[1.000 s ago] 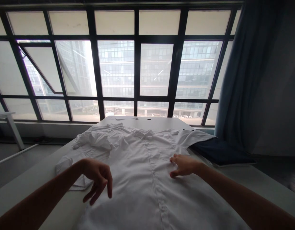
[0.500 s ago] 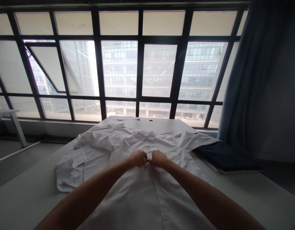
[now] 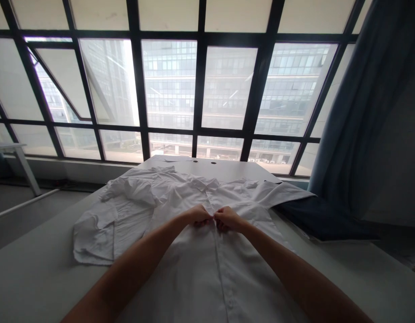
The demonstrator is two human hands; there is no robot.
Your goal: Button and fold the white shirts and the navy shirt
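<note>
A white button-up shirt lies front up, its collar toward the window and its button placket running down the middle toward me. My left hand is closed in a pinch on the placket's edge, about mid-chest. Right beside it, my right hand pinches the same strip, fingers curled under. The fingertips of both hands nearly meet and lift the fabric slightly. Whatever button sits between them is hidden. Lower on the placket a small button shows.
Left of the shirt, more crumpled white garments lie on the white table. Dark folded cloth rests at the right, partly under a sleeve. Beyond are windows, a blue curtain and another table.
Both hands have shifted slightly right and turned, keeping their pinch on the placket. The fabric edge between them now stands out more. The view has tilted slightly down.
</note>
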